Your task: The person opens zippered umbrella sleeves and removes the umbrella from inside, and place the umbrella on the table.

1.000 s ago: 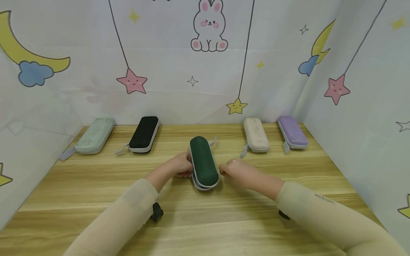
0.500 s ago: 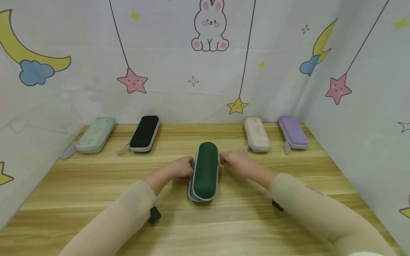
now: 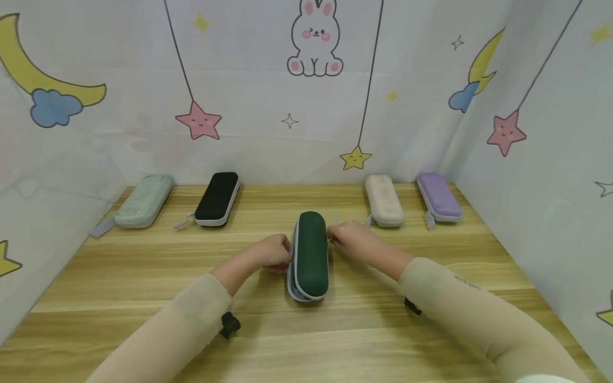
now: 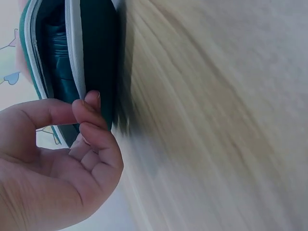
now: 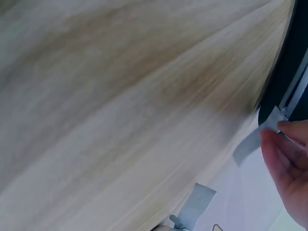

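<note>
A dark green zip case [image 3: 312,255] stands on the wooden table, its zip parted along the left side. The left hand [image 3: 272,252] is at that side; in the left wrist view the left hand [image 4: 67,159] pinches the grey zip edge [image 4: 77,53] between thumb and fingers, and dark folds show inside the case. On the case's right side is the right hand [image 3: 351,240]. In the right wrist view the right hand [image 5: 288,159] pinches the grey pull tab [image 5: 255,142] by the zip.
Along the table's back lie a pale green case [image 3: 145,202], a black case [image 3: 217,198], a cream case [image 3: 384,201] and a purple case [image 3: 438,197], each with a grey tab. A printed cloth [image 3: 258,96] hangs behind. Black devices show under both wrists.
The green case has turned and shifted slightly toward the person and right. The right hand has moved up along its right side to the tab. The left hand has stayed at the left edge.
</note>
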A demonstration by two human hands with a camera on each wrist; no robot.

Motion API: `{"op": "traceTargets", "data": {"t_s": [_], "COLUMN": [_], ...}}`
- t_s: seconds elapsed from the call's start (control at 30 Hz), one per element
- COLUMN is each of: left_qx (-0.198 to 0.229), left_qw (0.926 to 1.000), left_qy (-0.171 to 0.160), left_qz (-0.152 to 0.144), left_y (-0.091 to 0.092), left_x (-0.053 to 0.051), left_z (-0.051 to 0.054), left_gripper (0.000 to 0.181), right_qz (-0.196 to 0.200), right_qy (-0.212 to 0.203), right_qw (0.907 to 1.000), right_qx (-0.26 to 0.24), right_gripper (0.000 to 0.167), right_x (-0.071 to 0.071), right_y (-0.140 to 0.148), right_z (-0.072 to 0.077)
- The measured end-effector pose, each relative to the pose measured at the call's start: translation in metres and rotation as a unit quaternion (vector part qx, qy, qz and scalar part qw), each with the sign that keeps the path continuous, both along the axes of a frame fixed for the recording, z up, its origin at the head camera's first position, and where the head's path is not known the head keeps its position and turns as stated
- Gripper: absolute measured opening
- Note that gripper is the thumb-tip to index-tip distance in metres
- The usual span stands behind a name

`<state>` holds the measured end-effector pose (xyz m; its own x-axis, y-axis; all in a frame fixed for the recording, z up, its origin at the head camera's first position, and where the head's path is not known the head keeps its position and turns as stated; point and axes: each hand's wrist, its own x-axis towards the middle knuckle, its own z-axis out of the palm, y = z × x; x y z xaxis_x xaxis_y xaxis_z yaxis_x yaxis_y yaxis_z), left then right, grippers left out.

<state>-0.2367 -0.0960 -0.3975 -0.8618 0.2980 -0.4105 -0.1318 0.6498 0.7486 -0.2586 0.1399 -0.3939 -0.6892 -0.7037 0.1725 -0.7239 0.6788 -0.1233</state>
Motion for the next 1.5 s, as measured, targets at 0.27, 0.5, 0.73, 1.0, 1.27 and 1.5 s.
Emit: {"op": "traceTargets", "data": {"t_s": [0.27,0.5,0.73,1.0,1.27,1.5], "left_qx": [0.049,0.055,0.066,0.073,0.079,0.063], "left_qw": [0.9984,0.9979,0.9966,0.9947,0.994,0.9954], "left_qy": [-0.015,-0.019,-0.014,-0.006,0.005,0.016], "left_qz": [0.026,0.027,0.047,0.073,0.076,0.07], "left_y": [0.001,0.005,0.001,-0.004,0.0,0.004], "left_x": [-0.003,-0.001,0.0,-0.002,-0.001,0.001], "left_z": [0.003,0.009,0.01,0.008,0.009,0.013], "left_gripper": [0.024,0.023,0.023,0.026,0.026,0.024], "right_qz": [-0.001,0.167,0.213,0.112,-0.023,-0.127], "right_qy": [0.119,0.131,0.121,0.067,-0.011,-0.069], "right_qw": [0.9921,0.9757,0.9682,0.9899,0.9996,0.9884], "right_qx": [-0.042,-0.055,-0.051,-0.056,-0.008,0.045], "right_gripper": [0.016,0.019,0.01,0.007,0.02,0.042], "right_x": [0.011,0.026,0.037,0.039,0.038,0.037], "right_y": [-0.007,-0.022,-0.028,-0.024,-0.036,-0.051], "right_z": [0.012,0.018,0.02,0.026,0.026,0.018]}}
